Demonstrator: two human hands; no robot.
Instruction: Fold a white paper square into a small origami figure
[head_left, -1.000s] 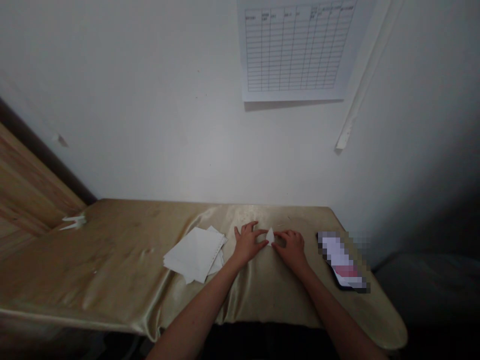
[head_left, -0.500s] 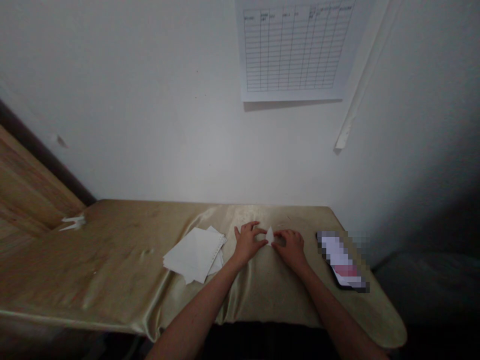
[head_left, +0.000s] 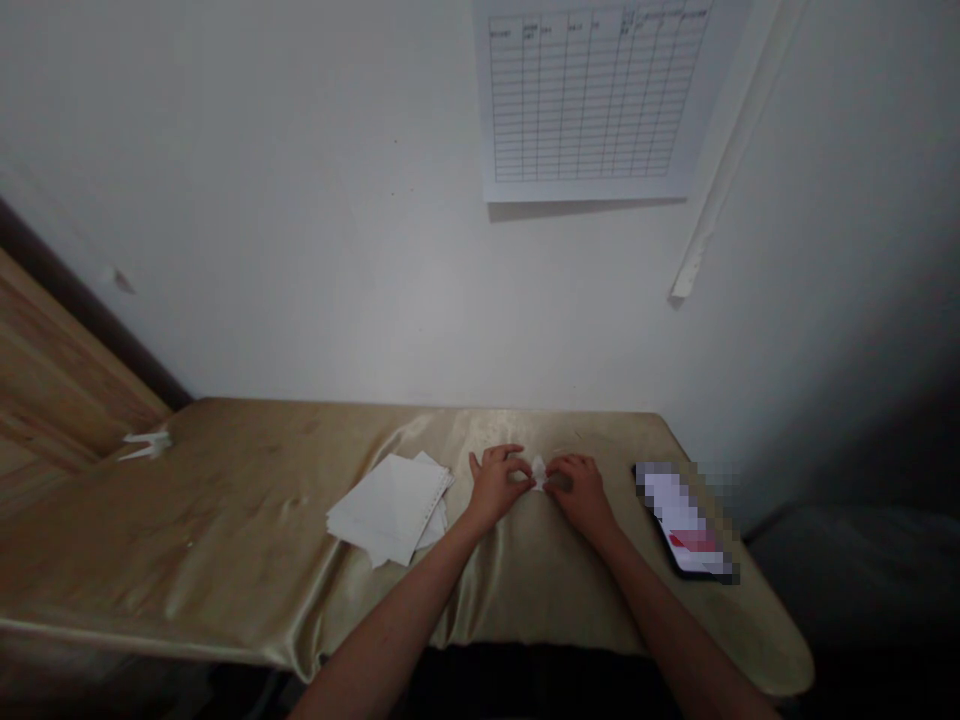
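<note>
A small piece of folded white paper (head_left: pixel 538 474) is pinched between my two hands, just above or on the gold tablecloth. My left hand (head_left: pixel 496 485) holds its left side with thumb and forefinger, the other fingers bent away. On its right side, my right hand (head_left: pixel 579 490) grips it between thumb and fingertips. The fold's details are too small to make out. Left of my left forearm lies a loose stack of white paper sheets (head_left: pixel 390 505), some with perforated edges.
A phone (head_left: pixel 686 525) with a lit, partly blurred screen lies at the right. White scraps (head_left: pixel 148 444) sit at the table's far left, near a wooden panel (head_left: pixel 60 370). The gold-covered table (head_left: pixel 225 520) meets a wall bearing a printed chart (head_left: pixel 585 100).
The paper's upper point looks lower and its outline less sharply pointed. My right fingers have shifted slightly left and curled closer to it. The sheets and phone stay put.
</note>
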